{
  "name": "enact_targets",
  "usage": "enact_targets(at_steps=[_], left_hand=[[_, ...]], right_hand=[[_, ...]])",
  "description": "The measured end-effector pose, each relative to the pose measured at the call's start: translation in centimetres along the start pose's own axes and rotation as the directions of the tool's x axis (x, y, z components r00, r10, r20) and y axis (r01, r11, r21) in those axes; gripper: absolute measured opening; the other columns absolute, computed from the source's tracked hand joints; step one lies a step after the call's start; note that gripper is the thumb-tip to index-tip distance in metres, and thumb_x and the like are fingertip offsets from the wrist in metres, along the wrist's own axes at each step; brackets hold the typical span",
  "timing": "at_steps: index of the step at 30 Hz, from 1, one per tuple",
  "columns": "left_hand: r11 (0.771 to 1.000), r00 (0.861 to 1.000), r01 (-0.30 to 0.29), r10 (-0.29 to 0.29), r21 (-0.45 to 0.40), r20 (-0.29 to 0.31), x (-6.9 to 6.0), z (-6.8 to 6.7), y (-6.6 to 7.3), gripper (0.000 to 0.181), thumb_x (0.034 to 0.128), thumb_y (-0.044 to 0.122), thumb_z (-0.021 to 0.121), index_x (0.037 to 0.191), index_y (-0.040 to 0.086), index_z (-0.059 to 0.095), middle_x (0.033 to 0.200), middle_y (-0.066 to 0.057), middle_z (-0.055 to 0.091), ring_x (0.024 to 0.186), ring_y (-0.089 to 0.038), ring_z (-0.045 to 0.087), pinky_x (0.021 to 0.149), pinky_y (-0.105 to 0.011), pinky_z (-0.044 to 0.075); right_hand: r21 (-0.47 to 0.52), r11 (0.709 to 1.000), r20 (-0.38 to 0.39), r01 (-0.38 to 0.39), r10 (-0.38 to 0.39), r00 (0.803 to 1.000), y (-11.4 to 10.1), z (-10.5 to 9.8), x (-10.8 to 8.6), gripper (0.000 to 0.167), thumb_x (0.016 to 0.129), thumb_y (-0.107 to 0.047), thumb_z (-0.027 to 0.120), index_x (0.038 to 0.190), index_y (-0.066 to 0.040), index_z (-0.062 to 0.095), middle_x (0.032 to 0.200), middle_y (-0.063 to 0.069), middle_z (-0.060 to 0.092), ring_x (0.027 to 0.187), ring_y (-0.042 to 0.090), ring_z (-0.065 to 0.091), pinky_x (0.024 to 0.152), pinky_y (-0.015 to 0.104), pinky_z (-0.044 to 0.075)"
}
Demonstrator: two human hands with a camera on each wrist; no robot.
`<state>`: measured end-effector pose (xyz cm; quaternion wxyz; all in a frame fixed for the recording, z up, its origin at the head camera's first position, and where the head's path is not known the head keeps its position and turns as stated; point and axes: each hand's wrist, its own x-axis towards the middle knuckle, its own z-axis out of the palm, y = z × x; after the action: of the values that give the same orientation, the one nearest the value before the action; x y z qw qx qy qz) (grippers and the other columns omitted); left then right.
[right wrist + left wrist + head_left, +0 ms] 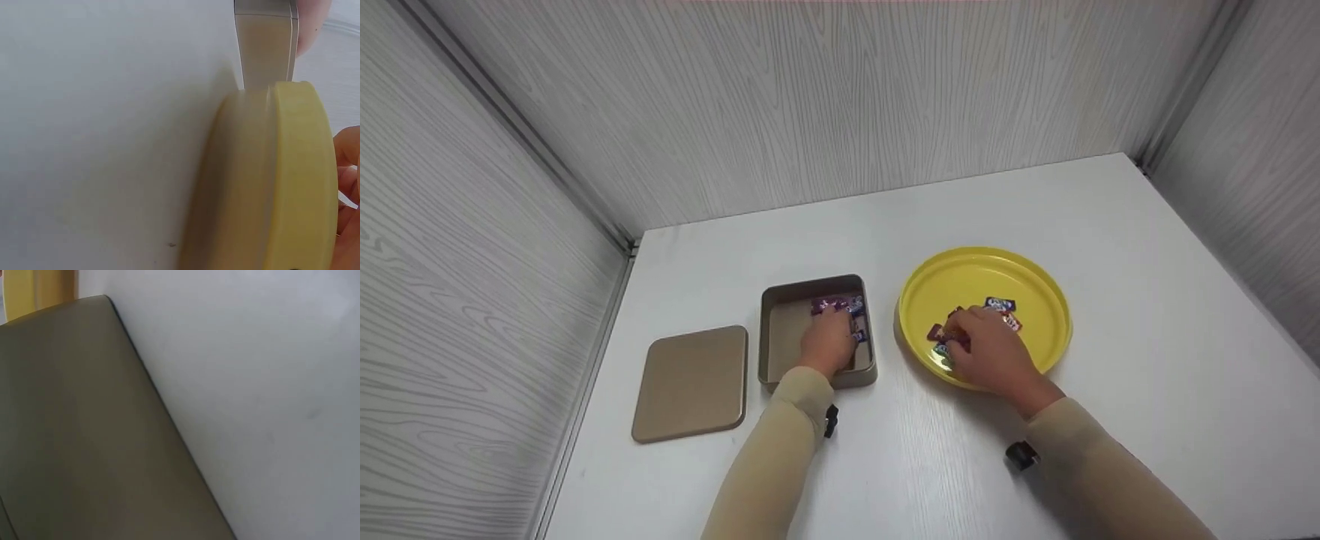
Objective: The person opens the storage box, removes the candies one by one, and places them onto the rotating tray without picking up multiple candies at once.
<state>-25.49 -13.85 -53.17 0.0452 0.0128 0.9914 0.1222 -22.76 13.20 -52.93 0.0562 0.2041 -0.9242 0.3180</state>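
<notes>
My left hand (829, 341) reaches down into a square bronze-coloured tin (784, 337). Wrapped candies, among them a purple one (826, 304) and a blue one (856, 304), lie by its fingers, whose tips are hidden beneath the hand. Over a round yellow tray (937, 281), my right hand (994, 352) has thumb and fingers curled together, pinching at a dark red wrapped candy (955, 337). Several more candies lie round it, including a blue one (1000, 304) and a green one (942, 350). The right wrist view shows the tray's rim (304, 180) in front of the curled fingers.
A flat square lid (690, 384) in the same bronze colour lies left of the tin. All of it stands on a white table (915, 465), with pale wood-grain panels (825, 105) at the back and both sides. The tin's outer wall (95, 422) fills much of the left wrist view.
</notes>
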Motion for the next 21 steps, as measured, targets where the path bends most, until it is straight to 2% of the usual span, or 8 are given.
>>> enact_targets(at_steps=[3,6,8,13,16,21], left_hand=[[1.000,1.000,0.003,-0.002,-0.027,0.008,-0.3,-0.2,0.0,0.014,0.1011,0.010,0.055,0.104,0.006,0.068,0.102,-0.011,0.067,0.089,-0.025,0.066,0.077,-0.045,0.056],[0.995,1.000,0.007,-0.008,-0.095,-0.001,-0.6,-0.4,-0.2,0.008,0.1005,0.012,0.059,0.100,0.010,0.066,0.094,-0.005,0.068,0.084,-0.020,0.063,0.078,-0.043,0.054],[0.989,1.000,0.009,-0.012,-0.146,-0.019,-1.0,-0.5,-0.4,0.007,0.0996,0.012,0.060,0.105,0.013,0.065,0.097,-0.002,0.068,0.088,-0.020,0.064,0.081,-0.042,0.053],[0.972,0.997,-0.012,-0.006,-0.237,-0.073,-1.9,-1.1,-0.7,0.021,0.0998,0.013,0.060,0.119,0.016,0.066,0.118,-0.003,0.068,0.110,-0.023,0.064,0.096,-0.043,0.049],[0.946,0.995,-0.007,-0.024,-0.323,-0.093,-2.6,-1.6,-0.5,0.022,0.0999,0.019,0.063,0.121,0.017,0.066,0.117,-0.001,0.067,0.110,-0.022,0.063,0.096,-0.043,0.049],[0.895,0.990,-0.022,-0.041,-0.447,-0.132,-3.7,-2.2,0.4,0.018,0.0984,0.025,0.066,0.115,0.019,0.064,0.099,0.003,0.064,0.089,-0.018,0.058,0.079,-0.039,0.050]], right_hand=[[0.005,0.999,-0.008,0.046,-0.046,0.999,0.0,0.3,0.0,0.007,0.088,-0.014,0.066,0.095,-0.013,0.068,0.094,-0.001,0.059,0.094,0.023,0.053,0.087,0.041,0.044],[0.013,0.997,-0.018,0.083,-0.082,0.996,-0.2,0.5,0.0,0.004,0.088,-0.012,0.066,0.092,-0.013,0.068,0.093,-0.002,0.061,0.094,0.022,0.053,0.092,0.040,0.043],[0.023,0.995,-0.022,0.096,-0.095,0.995,-0.5,0.5,0.0,0.006,0.088,-0.011,0.066,0.093,-0.013,0.069,0.092,-0.002,0.061,0.093,0.021,0.053,0.092,0.040,0.043],[0.050,0.995,-0.008,0.091,-0.090,0.996,-1.4,0.5,0.0,0.013,0.089,-0.013,0.068,0.102,-0.011,0.071,0.097,-0.002,0.063,0.092,0.019,0.054,0.087,0.039,0.046],[0.062,0.995,0.009,0.072,-0.073,0.997,-1.7,0.6,0.0,0.014,0.090,-0.014,0.069,0.104,-0.013,0.069,0.098,-0.002,0.063,0.092,0.018,0.054,0.087,0.038,0.047],[0.064,0.995,0.033,0.070,-0.073,0.997,-2.2,0.9,0.0,0.018,0.090,-0.015,0.070,0.108,-0.014,0.068,0.101,-0.002,0.063,0.097,0.018,0.056,0.090,0.040,0.047]])
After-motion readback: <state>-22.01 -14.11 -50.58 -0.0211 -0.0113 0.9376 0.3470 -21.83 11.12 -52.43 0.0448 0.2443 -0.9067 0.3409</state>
